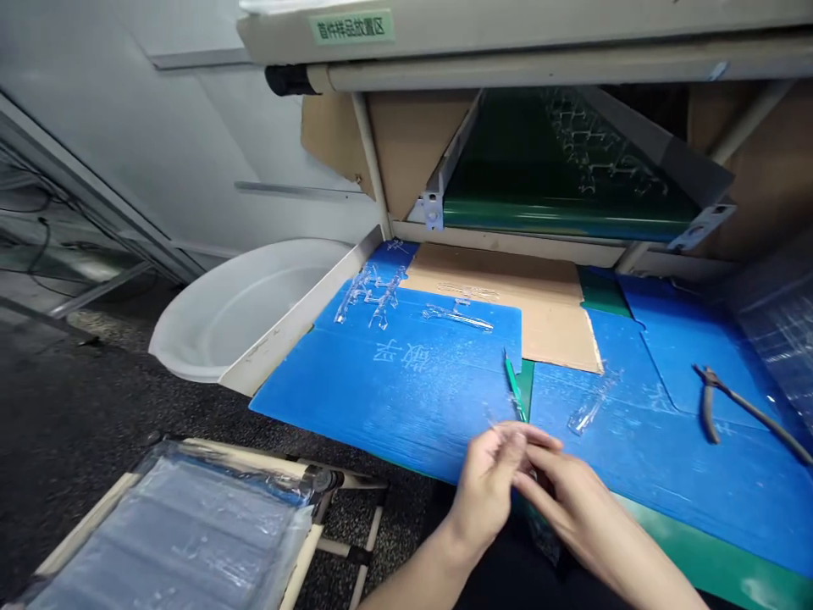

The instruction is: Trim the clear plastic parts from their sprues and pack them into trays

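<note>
Pinching a clear plastic piece [539,529] at the edge of the blue sheet [406,407], the left hand [486,483] and right hand [575,508] press their fingers together; more pieces [374,292] lie on the sheet, with pliers [708,407] off to the right.

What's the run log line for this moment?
left hand: fingers meet right hand's | right hand: held item unclear | near hands: green tool, clear plastic molding | bench: side cutters on blue corrugated sheet
</note>
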A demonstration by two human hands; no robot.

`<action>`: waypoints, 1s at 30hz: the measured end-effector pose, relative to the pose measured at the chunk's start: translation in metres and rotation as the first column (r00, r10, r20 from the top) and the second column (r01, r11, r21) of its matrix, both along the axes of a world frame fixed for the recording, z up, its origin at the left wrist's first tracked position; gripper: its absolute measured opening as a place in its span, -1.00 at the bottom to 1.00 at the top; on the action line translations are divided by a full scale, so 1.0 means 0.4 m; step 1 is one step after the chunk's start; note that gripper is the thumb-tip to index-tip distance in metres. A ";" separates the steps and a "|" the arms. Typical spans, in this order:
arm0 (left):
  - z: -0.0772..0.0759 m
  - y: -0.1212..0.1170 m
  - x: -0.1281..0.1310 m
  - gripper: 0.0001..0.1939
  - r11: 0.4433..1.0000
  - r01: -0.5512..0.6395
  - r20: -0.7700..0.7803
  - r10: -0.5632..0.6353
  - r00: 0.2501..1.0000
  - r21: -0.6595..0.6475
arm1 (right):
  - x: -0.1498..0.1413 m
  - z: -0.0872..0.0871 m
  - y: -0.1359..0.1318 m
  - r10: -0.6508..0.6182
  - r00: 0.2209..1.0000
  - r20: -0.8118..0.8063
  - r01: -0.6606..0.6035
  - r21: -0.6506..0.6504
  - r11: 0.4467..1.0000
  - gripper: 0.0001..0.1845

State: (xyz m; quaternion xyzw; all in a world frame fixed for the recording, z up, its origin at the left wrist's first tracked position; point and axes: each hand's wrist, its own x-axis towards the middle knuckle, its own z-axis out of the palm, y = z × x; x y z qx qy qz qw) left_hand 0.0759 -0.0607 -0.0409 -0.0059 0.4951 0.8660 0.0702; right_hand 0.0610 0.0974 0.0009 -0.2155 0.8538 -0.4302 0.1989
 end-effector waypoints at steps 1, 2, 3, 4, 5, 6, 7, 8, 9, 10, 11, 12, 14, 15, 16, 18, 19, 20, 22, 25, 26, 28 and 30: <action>0.000 -0.036 -0.001 -0.52 0.993 -0.111 0.033 0.110 0.993 0.034 | -0.030 0.004 -0.034 0.022 1.000 -0.022 -0.021 0.043 0.999 -0.49; 0.000 -0.076 -0.002 -0.53 0.979 -0.200 0.046 0.199 0.979 0.028 | -0.067 0.004 -0.059 -0.011 0.998 -0.070 0.020 0.133 0.991 -0.48; 0.000 -0.118 -0.003 -0.55 0.967 -0.253 0.041 0.253 0.967 0.000 | -0.109 -0.001 -0.078 -0.076 0.988 -0.135 0.108 0.245 0.964 -0.46; 0.000 -0.158 -0.002 -0.57 0.960 -0.278 0.028 0.279 0.960 -0.038 | -0.152 -0.011 -0.092 -0.152 0.966 -0.208 0.219 0.352 0.910 -0.44; -0.002 -0.194 0.002 -0.58 0.959 -0.274 0.008 0.275 0.961 -0.078 | -0.192 -0.024 -0.105 -0.216 0.937 -0.276 0.322 0.435 0.841 -0.43; -0.005 -0.224 0.008 -0.58 0.961 -0.251 -0.013 0.251 0.968 -0.112 | -0.228 -0.040 -0.118 -0.258 0.910 -0.324 0.394 0.489 0.778 -0.43; -0.009 -0.246 0.017 -0.57 0.965 -0.222 -0.030 0.220 0.975 -0.139 | -0.256 -0.056 -0.129 -0.275 0.899 -0.342 0.425 0.519 0.742 -0.45; -0.014 -0.259 0.027 -0.55 0.966 -0.200 -0.049 0.194 0.980 -0.167 | -0.277 -0.073 -0.139 -0.281 0.899 -0.335 0.426 0.528 0.735 -0.51; -0.020 -0.265 0.038 -0.54 0.961 -0.183 -0.071 0.172 0.983 -0.208 | -0.291 -0.086 -0.145 -0.287 0.903 -0.320 0.421 0.522 0.742 -0.58; -0.024 -0.266 0.048 -0.54 0.950 -0.169 -0.091 0.150 0.984 -0.263 | -0.298 -0.096 -0.146 -0.298 0.902 -0.311 0.423 0.509 0.749 -0.64; -0.027 -0.261 0.056 -0.55 0.932 -0.156 -0.110 0.126 0.986 -0.327 | -0.299 -0.100 -0.140 -0.311 0.899 -0.307 0.429 0.487 0.760 -0.67; -0.027 -0.254 0.063 -0.57 0.907 -0.151 -0.130 0.107 0.986 -0.392 | -0.294 -0.100 -0.128 -0.323 0.897 -0.303 0.434 0.454 0.778 -0.70; -0.018 -0.237 0.072 -0.63 0.846 -0.158 -0.181 0.074 0.981 -0.510 | -0.270 -0.084 -0.087 -0.332 0.903 -0.273 0.416 0.363 0.834 -0.73; -0.010 -0.228 0.073 -0.67 0.815 -0.165 -0.211 0.054 0.976 -0.555 | -0.250 -0.072 -0.059 -0.325 0.914 -0.241 0.389 0.306 0.869 -0.74; 0.000 -0.219 0.073 -0.70 0.787 -0.179 -0.250 0.032 0.968 -0.590 | -0.225 -0.058 -0.030 -0.312 0.929 -0.200 0.356 0.246 0.902 -0.75; 0.022 -0.196 0.067 -0.75 0.735 -0.203 -0.334 -0.033 0.942 -0.647 | -0.162 -0.034 0.028 -0.287 0.951 -0.117 0.300 0.126 0.945 -0.72; 0.033 -0.181 0.063 -0.76 0.709 -0.213 -0.375 -0.078 0.924 -0.673 | -0.125 -0.025 0.055 -0.289 0.954 -0.084 0.295 0.068 0.953 -0.70; 0.043 -0.164 0.056 -0.77 0.677 -0.236 -0.424 -0.125 0.897 -0.697 | -0.088 -0.019 0.078 -0.307 0.950 -0.059 0.308 0.008 0.951 -0.69; 0.055 -0.122 0.038 -0.82 0.594 -0.311 -0.528 -0.229 0.818 -0.741 | -0.017 -0.016 0.115 -0.379 0.923 -0.062 0.372 -0.105 0.922 -0.70; 0.057 -0.053 0.008 -0.92 0.486 -0.431 -0.631 -0.398 0.666 -0.761 | 0.064 -0.026 0.154 -0.478 0.842 -0.249 0.435 -0.211 0.875 -0.78; 0.055 -0.032 0.000 -0.92 0.468 -0.458 -0.648 -0.440 0.622 -0.756 | 0.083 -0.030 0.166 -0.482 0.814 -0.323 0.432 -0.216 0.875 -0.80; 0.048 0.005 -0.012 -0.91 0.457 -0.497 -0.675 -0.489 0.553 -0.738 | 0.112 -0.039 0.193 -0.461 0.781 -0.421 0.409 -0.213 0.887 -0.79; 0.042 0.033 -0.019 -0.92 0.455 -0.523 -0.692 -0.511 0.510 -0.721 | 0.138 -0.047 0.222 -0.440 0.766 -0.469 0.396 -0.195 0.897 -0.74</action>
